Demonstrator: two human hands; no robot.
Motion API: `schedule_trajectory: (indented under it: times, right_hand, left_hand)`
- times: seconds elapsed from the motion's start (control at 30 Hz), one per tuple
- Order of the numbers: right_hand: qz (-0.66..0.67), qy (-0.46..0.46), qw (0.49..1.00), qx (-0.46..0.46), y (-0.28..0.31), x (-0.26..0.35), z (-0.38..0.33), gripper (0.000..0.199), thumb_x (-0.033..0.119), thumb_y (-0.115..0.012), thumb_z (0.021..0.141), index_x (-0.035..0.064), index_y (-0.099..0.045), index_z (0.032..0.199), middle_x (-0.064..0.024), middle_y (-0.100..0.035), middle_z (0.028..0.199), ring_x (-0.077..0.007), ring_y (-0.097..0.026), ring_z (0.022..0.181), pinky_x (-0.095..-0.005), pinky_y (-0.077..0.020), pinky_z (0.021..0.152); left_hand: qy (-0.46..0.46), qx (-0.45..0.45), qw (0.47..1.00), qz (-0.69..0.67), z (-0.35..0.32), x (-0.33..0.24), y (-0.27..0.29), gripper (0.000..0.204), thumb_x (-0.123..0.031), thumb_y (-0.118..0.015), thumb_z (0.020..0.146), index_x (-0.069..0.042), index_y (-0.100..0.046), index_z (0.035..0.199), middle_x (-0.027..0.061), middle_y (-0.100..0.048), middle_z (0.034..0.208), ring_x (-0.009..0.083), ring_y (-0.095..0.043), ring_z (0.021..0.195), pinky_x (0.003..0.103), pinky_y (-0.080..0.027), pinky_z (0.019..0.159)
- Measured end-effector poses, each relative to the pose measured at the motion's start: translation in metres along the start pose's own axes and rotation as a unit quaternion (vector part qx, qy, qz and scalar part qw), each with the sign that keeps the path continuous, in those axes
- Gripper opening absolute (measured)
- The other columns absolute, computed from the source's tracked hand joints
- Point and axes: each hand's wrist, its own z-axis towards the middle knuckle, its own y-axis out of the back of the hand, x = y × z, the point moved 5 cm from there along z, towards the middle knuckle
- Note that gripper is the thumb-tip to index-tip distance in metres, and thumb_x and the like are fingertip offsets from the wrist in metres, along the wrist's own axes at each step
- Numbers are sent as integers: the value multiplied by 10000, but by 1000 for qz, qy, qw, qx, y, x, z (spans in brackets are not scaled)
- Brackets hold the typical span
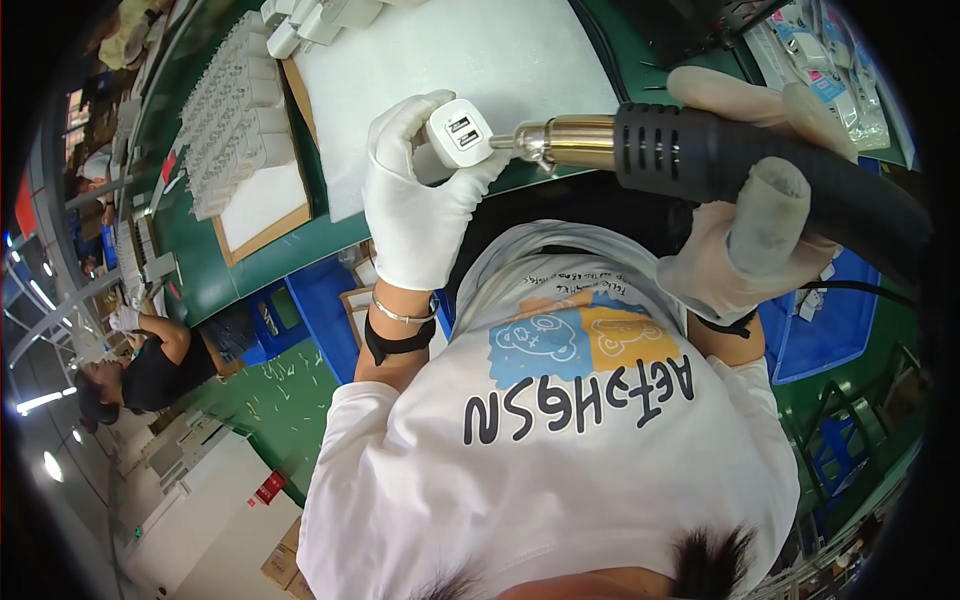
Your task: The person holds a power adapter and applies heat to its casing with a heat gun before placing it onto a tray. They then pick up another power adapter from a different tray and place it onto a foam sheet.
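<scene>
My left hand [415, 200], in a white glove, pinches a small white USB charger [460, 133] between thumb and fingers. Two dark USB ports show on its upward face. In a white glove with a grey cot over one digit, my right hand [745, 225] wraps around a thick black handheld tool [690, 150]. A brass-coloured barrel and a thin metal nozzle form its front, pointing left. The nozzle tip meets the charger's right edge; whether it touches or stops just short I cannot tell. Beneath the charger lies a white foam sheet [350, 80] on the green table [180, 240].
Rows of white charger housings [240, 120] stand on a wood-edged board at the left; more white pieces [310, 25] lie at the back. Bagged packages [825, 70] sit back right. A blue bin [825, 330] is at the right. Far left, a co-worker [160, 355] works.
</scene>
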Motion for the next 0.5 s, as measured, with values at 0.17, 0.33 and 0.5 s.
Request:
schedule_trajectory:
  times: [0.17,0.33,0.5]
  right_hand:
    - [9,6,1000,5,-3,1,0,374,198,-527,931,145,-478,1298,-202,-638,987,-138,-597,665,-205,-493,545]
    - [2,-12,1000,-21,-1,3,-1,369,196,-531,922,123,-488,1281,-195,-642,968,-137,-597,668,-210,-489,548]
    - [3,-26,999,-38,-1,4,-1,364,193,-534,914,101,-497,1264,-188,-647,949,-137,-597,670,-214,-485,550]
  left_hand:
    - [-12,-7,1000,14,-1,-1,1,597,-37,-824,622,-69,-549,1151,90,-545,1109,207,-560,989,310,-470,868]
    - [-10,-1,1000,25,-1,1,0,605,-35,-825,613,-70,-548,1150,95,-537,1117,214,-557,993,315,-470,868]
    - [-4,3,1000,12,0,-1,0,608,-32,-824,610,-66,-542,1149,95,-532,1123,215,-554,993,316,-469,875]
